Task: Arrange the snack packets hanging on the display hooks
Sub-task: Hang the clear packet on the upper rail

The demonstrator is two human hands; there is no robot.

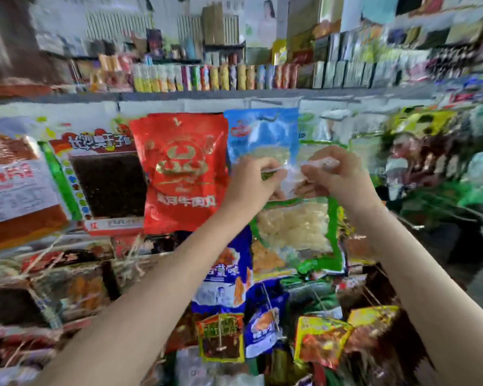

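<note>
A clear snack packet with a green border (296, 229), full of pale strips, hangs from both my hands at the middle of the display. My left hand (253, 181) pinches its top edge on the left. My right hand (338, 176) pinches the same top edge on the right. Just behind and above it hangs a blue packet (262, 132) on a hook. A red packet with gold print (181, 174) hangs to the left, beside a packet with a dark seaweed window (106, 185).
A shelf edge (207, 96) runs across above the hooks, with rows of small goods on it. Below my arms lie piles of blue (223, 274), yellow-red (321, 338) and dark packets. More green and yellow packets (424, 123) hang at the right, blurred.
</note>
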